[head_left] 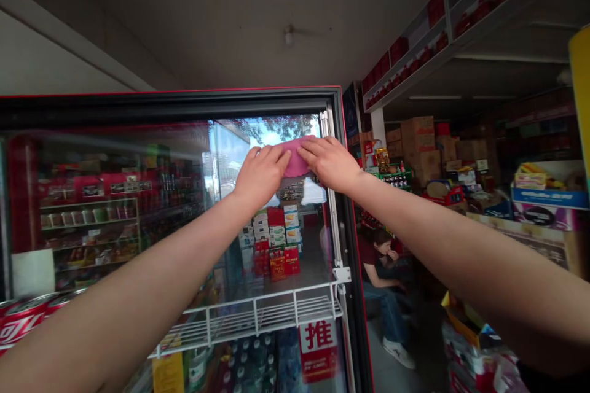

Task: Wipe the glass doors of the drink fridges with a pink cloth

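A pink cloth (296, 159) lies against the upper right of a fridge's glass door (184, 245), held between both my hands. My left hand (262, 175) grips its left end, fingers bent over it. On the cloth's right end, my right hand (330, 163) presses with its fingers closed, near the door's black frame (343, 135). Both arms reach up and forward. Below my hands, a white wire rack (255, 316) is fixed across the door. Reflections of shelves and cartons cover much of the glass.
A seated person (385, 288) is to the right beyond the door. Stacked cardboard boxes (419, 147) and a display of packaged goods (544, 196) stand on the right. Red cans (37, 313) sit at the lower left. A red and white sign (319, 350) is on the glass below the rack.
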### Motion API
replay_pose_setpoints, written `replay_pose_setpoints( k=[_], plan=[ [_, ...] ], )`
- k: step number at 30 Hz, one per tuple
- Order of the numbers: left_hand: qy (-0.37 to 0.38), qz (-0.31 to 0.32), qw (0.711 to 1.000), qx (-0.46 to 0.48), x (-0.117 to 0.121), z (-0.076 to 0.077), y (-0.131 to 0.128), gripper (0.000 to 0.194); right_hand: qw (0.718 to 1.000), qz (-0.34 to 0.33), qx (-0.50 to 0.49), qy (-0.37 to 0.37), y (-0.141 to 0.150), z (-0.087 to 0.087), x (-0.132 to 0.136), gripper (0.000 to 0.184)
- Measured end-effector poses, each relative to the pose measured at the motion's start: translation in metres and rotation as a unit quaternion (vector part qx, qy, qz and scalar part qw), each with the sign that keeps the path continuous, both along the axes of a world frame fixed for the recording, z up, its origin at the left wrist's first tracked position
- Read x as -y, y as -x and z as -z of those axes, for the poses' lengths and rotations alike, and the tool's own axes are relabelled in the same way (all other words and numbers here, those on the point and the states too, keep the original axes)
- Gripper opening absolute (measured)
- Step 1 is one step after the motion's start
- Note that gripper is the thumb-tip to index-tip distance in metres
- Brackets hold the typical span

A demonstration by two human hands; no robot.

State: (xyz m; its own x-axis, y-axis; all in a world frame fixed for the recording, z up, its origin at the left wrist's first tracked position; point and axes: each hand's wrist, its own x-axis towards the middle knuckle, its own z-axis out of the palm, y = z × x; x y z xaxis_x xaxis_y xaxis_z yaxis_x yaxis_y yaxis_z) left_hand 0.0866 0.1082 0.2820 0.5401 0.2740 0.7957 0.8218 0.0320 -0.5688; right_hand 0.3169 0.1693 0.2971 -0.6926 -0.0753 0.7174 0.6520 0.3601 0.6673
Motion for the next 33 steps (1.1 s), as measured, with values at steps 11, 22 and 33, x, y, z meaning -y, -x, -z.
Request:
replay_pose_setpoints(
  k=[11,22,33],
  plan=[
    [0.001,0.034,0.998,0.044,-0.023,0.017,0.023,0.063,0.998,-0.035,-0.048,0.021,0.023,0.015,-0.025,0.068],
    [0.017,0.038,0.998,0.047,-0.015,0.085,0.040,0.064,0.997,-0.039,-0.026,0.054,0.033,0.083,-0.019,0.069],
    [0.073,0.003,0.997,0.019,0.011,0.157,0.060,0.058,0.996,-0.036,0.039,0.073,0.037,0.160,-0.011,0.068]
  ],
)
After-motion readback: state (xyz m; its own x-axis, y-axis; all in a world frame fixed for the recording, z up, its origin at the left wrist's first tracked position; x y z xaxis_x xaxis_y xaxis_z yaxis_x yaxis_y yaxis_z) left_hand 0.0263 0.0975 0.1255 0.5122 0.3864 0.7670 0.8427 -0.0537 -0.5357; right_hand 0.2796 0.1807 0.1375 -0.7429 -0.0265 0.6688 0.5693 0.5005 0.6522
